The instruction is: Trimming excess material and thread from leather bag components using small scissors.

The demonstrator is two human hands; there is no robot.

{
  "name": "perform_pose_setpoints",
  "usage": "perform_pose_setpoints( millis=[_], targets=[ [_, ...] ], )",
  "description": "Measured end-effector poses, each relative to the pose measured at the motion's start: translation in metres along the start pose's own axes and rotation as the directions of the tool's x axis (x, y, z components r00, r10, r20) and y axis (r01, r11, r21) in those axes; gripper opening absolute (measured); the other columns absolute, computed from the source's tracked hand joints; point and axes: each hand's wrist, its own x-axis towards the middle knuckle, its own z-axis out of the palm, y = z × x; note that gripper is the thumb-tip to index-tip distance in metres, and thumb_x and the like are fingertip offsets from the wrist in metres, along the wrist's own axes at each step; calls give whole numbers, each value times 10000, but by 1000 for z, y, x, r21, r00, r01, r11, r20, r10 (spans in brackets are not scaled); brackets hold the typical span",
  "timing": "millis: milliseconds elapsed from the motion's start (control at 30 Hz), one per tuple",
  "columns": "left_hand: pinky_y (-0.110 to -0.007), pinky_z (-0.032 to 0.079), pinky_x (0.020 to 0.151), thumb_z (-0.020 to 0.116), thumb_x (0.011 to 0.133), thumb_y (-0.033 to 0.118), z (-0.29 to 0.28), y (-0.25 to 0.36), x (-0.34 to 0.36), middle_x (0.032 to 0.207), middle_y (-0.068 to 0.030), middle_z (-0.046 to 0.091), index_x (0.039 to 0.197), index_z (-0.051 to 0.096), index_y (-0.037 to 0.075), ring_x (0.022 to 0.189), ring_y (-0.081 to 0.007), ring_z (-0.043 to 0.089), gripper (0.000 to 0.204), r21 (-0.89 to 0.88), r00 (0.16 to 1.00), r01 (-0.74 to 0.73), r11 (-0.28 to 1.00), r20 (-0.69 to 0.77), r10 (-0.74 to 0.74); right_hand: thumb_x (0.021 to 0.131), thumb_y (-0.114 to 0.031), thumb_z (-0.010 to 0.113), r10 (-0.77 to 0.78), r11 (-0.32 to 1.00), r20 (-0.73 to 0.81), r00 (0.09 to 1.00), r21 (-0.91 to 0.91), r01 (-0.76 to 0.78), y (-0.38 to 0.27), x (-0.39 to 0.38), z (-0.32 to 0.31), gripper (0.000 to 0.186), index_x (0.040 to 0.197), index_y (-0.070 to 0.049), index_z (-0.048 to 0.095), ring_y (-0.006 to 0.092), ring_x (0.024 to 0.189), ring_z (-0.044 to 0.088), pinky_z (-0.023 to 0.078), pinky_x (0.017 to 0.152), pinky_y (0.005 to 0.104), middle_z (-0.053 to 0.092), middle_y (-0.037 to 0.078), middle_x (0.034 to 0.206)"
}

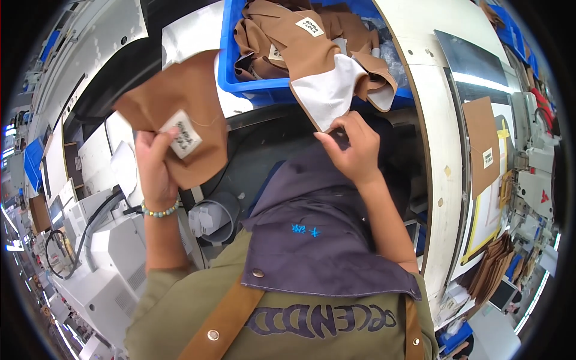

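My left hand (157, 165) grips a brown leather-like panel (203, 90), its thumb lying on the white label (181, 135) sewn to it. The panel is raised and slightly blurred. On the right, my right hand (354, 147) pinches the lower corner of another brown panel (327, 90), whose white backing faces me. That second panel hangs over the near edge of a blue plastic bin (258, 86). A heap of similar brown panels (264, 30) fills the bin, some bearing white labels.
A grey waste bin (231, 210) stands below, left of my apron (324, 252). White machine housings (114, 270) are at the left. At the right, a white table edge (441, 144) carries another labelled brown panel (480, 144) and a stack of brown pieces (489, 267).
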Motion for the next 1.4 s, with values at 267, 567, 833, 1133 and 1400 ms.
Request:
perform_pose_setpoints(
  millis=[267,567,833,1133,1400],
  targets=[
    [-300,581,876,714,925,57,10,-41,-21,1123,-93,705,1230,595,-13,991,-164,706,335,-331,901,431,839,213,-378,805,87,663,519,677,-181,835,683,-273,-8,-11,-35,280,844,-111,469,48,704,389,373,650,193,404,-35,825],
    [-386,529,994,655,957,106,37,-39,-46,1267,-96,639,1352,530,12,1147,-218,643,424,-387,890,418,822,357,-284,698,-205,626,111,773,-463,880,597,216,-28,-31,-207,412,1051,-7,550,316,1062,627,493,987,471,609,208,1129],
    [-387,509,1024,569,1048,194,103,-76,-79,1286,-100,636,1350,529,7,1172,-221,635,357,-377,756,642,668,454,-471,712,21,598,-99,911,424,900,402,-89,-91,15,-94,295,971,-74,700,200,620,558,424,553,310,538,60,717],
    [-376,542,940,320,1069,583,111,-102,-75,1239,-98,675,1334,584,68,1096,-194,665,636,-392,523,851,350,694,-494,650,-61,678,-307,898,594,744,439,21,-71,-43,5,206,843,-75,609,310,756,626,491,612,410,580,84,800],
    [-279,544,864,585,1043,166,92,-108,-69,1021,-21,725,1170,663,17,943,-115,686,210,-94,749,586,805,442,-494,942,-264,611,-125,762,281,951,641,-89,-51,-33,-3,302,1096,-20,698,204,753,620,505,710,320,658,124,1075]
  ],
)
